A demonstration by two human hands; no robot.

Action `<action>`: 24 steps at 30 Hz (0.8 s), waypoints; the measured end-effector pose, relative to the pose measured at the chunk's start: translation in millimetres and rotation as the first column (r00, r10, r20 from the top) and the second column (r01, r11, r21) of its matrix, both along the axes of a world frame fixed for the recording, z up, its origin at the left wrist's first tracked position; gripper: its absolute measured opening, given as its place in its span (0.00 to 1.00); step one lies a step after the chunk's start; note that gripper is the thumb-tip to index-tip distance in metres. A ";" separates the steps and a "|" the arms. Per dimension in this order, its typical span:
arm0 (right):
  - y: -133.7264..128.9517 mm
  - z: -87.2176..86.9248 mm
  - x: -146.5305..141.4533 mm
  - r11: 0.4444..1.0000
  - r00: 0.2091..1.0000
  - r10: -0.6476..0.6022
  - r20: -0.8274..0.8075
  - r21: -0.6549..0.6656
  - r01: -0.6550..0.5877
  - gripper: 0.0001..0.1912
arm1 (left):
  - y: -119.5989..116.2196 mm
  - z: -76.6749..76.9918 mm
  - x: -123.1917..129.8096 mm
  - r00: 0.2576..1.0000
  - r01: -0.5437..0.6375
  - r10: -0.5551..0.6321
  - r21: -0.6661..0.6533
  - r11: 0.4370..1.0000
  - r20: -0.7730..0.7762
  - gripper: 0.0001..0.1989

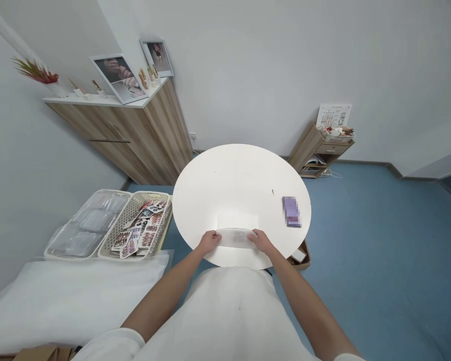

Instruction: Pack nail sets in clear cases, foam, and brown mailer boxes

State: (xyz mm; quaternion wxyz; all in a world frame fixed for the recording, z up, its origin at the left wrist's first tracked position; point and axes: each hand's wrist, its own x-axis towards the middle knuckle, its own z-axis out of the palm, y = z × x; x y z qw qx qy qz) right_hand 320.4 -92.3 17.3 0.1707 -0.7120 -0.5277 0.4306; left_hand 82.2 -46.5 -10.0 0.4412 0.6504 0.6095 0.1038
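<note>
Between my two hands stretches a translucent white sheet (236,238), curved along its far edge and held low over the near part of the round white table (240,173). My left hand (209,241) is closed on its left end, and my right hand (261,241) grips the right end. Just beyond the sheet lies a flat white rectangle (237,221), partly covered; I cannot make out what it is. To the right, a purple pack (291,211), blurred by pixels, rests on the table. A tiny dark piece (272,192) lies near it.
On the left stand a white basket (107,245) of press-on nail cards and another basket (52,245) of clear packets. White sheeting (78,296) lies in front of them. A cardboard box (305,260) sits below the table's right edge. Wooden cabinets (135,135) line the wall.
</note>
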 end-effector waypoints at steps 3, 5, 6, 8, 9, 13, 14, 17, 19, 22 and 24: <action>1.0 -9.4 -0.1 0.999 0.999 -0.045 -0.001 -0.016 0.045 0.10 | 1.4 -1.2 2.5 0.997 -0.024 0.024 0.000 1.000 -0.072 0.11; 1.5 -14.0 0.2 0.996 0.996 -0.082 0.026 -0.030 0.082 0.10 | 2.3 -0.8 3.9 0.993 -0.035 0.034 -0.001 0.999 -0.110 0.10; 1.7 -15.6 0.3 0.994 0.994 -0.098 0.044 -0.037 0.099 0.10 | 2.5 -0.5 4.6 0.991 -0.039 0.038 -0.003 0.999 -0.127 0.10; 1.5 -17.7 0.5 0.991 0.989 -0.124 0.083 -0.048 0.128 0.09 | 2.1 -0.1 5.9 0.986 -0.046 0.044 -0.009 0.999 -0.159 0.09; 1.0 -18.5 0.6 0.989 0.986 -0.134 0.099 -0.053 0.140 0.10 | 1.1 0.1 6.6 0.983 -0.049 0.045 -0.018 0.999 -0.175 0.09; -7.4 -21.4 -0.1 0.979 0.969 -0.196 0.152 -0.030 0.203 0.19 | -8.7 3.8 12.8 0.966 -0.056 0.077 0.090 0.994 -0.249 0.12; -11.1 -21.9 -0.9 0.974 0.960 -0.225 0.169 0.006 0.227 0.22 | -12.0 6.4 15.5 0.959 -0.045 0.099 0.204 0.978 -0.267 0.16; -22.9 -21.1 -5.2 0.956 0.930 -0.294 0.219 0.082 0.283 0.31 | -20.8 16.4 26.9 0.948 0.144 -0.008 0.408 0.902 -0.317 0.24; -27.2 -19.0 -9.3 0.954 0.929 -0.299 0.219 0.054 0.295 0.34 | -24.7 21.8 35.6 0.913 0.364 -0.222 0.441 0.820 -0.341 0.23; -23.4 -15.3 -14.6 0.949 0.942 -0.307 0.136 -0.025 0.313 0.37 | -26.9 23.3 45.9 0.807 0.582 -0.439 0.406 0.705 -0.394 0.22; -15.9 -13.1 -15.8 0.928 0.932 -0.356 0.064 -0.090 0.361 0.40 | -26.4 20.5 49.3 0.768 0.628 -0.473 0.369 0.685 -0.431 0.23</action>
